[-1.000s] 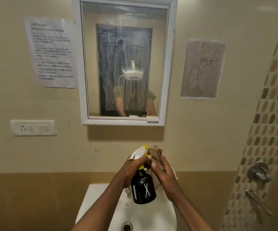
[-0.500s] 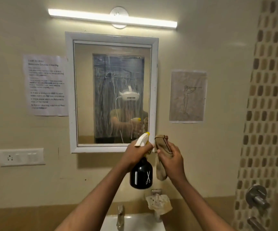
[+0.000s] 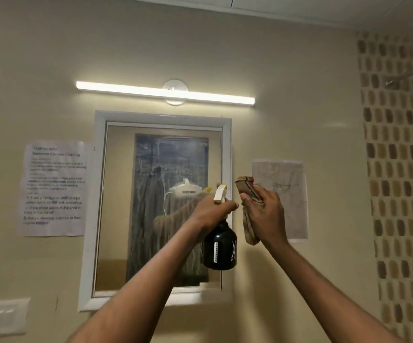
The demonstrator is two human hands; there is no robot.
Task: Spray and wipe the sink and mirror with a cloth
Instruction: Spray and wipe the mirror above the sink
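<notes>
A white-framed mirror [image 3: 131,206] hangs on the beige wall, its glass streaked with wet runs. My left hand [image 3: 211,210] grips the neck of a black spray bottle [image 3: 220,248] with a white and yellow nozzle, held up in front of the mirror's right side. Just to the right, my right hand [image 3: 266,214] is closed around a folded tan cloth [image 3: 246,188], raised beside the mirror's right frame. The sink is out of view below.
A lit tube light [image 3: 165,92] runs above the mirror. A printed notice [image 3: 54,189] is taped left of it, a drawing sheet [image 3: 289,184] to the right. A switch plate [image 3: 2,316] sits low left. Mosaic tiles [image 3: 398,169] cover the right wall.
Both hands have risen from over the sink to mirror height, carrying bottle and cloth. The view has tilted up, so the sink and tap have dropped out of sight.
</notes>
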